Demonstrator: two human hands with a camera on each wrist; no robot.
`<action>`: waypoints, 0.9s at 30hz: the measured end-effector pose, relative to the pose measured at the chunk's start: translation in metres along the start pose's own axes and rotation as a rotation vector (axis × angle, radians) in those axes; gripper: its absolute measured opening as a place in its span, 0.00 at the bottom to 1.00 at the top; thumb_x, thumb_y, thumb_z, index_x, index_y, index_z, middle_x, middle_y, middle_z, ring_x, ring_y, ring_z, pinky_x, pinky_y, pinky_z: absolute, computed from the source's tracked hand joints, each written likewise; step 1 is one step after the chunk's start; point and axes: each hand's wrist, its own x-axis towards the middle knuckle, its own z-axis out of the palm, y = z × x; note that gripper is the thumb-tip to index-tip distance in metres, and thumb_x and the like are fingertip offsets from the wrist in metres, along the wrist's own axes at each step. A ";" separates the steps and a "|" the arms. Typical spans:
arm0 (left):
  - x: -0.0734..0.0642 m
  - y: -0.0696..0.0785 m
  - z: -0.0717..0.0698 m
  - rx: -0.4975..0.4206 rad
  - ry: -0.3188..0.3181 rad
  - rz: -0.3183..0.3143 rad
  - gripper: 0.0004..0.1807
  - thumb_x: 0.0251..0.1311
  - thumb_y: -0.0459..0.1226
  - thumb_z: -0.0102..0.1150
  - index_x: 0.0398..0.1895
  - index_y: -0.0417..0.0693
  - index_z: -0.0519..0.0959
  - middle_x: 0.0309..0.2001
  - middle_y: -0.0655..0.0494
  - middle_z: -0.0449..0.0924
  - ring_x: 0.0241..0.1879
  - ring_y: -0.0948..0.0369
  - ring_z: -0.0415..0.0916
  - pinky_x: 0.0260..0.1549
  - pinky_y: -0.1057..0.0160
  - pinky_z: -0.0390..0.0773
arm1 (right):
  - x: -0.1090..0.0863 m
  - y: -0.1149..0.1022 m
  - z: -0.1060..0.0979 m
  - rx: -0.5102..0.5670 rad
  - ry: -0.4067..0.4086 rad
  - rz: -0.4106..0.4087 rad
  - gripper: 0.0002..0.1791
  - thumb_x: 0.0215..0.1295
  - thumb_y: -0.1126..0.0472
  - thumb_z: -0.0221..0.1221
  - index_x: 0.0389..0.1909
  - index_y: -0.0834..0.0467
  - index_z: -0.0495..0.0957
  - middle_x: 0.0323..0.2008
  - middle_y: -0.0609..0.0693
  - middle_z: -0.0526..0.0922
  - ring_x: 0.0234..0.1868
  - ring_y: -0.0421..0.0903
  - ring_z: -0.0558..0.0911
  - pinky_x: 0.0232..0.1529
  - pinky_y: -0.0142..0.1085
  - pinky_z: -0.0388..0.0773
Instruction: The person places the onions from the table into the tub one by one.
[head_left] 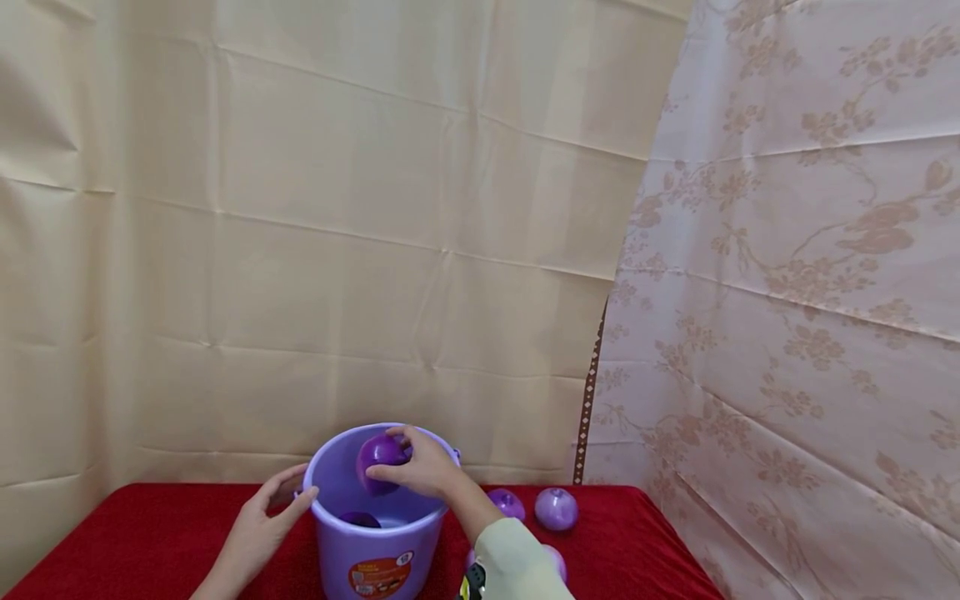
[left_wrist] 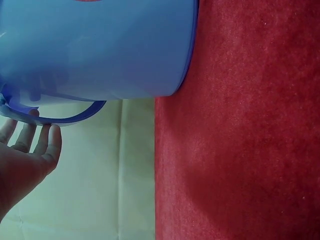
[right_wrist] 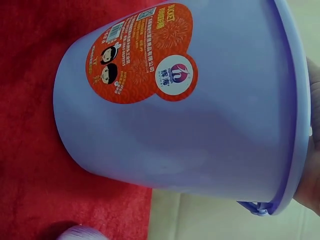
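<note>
Cream curtain (head_left: 337,208), creased in a grid of folds, fills the upper left and centre of the frame, while a pale floral curtain (head_left: 810,250) slants down the right side. Red cloth covers the surface (head_left: 112,542) along the bottom, where a lilac bucket (head_left: 330,554) stands upright at lower centre, an orange label (head_left: 378,577) on its front. From lower left the left hand (head_left: 258,521) reaches up to the bucket's left rim, thumb toward the front and fingers farther back; its fingers are loosely extended, and the left wrist view shows fingertips at the curved handle (left_wrist: 75,119). From lower right the right forearm, in a pale green sleeve (head_left: 517,558), angles up and leftward over the rim. Its right hand (head_left: 423,467) bends inward, grasping a glossy purple round item (head_left: 375,468) between thumb and fingers within the bucket's mouth. Below that, a dark purple item (head_left: 360,519) lies inside the bucket. Right of the bucket, a purple ball (head_left: 507,503) and a paler ball (head_left: 557,509) sit near each other on the cloth.
</note>
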 end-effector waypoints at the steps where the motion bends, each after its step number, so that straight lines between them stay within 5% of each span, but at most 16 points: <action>1: 0.000 0.000 0.000 0.000 -0.002 -0.002 0.27 0.61 0.49 0.56 0.61 0.47 0.69 0.54 0.43 0.77 0.40 0.84 0.64 0.39 0.67 0.73 | 0.000 0.000 0.000 0.001 0.001 -0.001 0.32 0.48 0.46 0.69 0.54 0.53 0.73 0.43 0.52 0.81 0.44 0.44 0.79 0.42 0.32 0.75; 27: 0.000 -0.001 0.000 -0.005 0.012 0.013 0.26 0.62 0.48 0.57 0.60 0.47 0.70 0.53 0.43 0.78 0.41 0.84 0.65 0.40 0.69 0.73 | 0.004 -0.003 0.010 -0.010 -0.006 0.005 0.33 0.47 0.47 0.70 0.53 0.56 0.72 0.43 0.55 0.80 0.42 0.44 0.79 0.43 0.32 0.75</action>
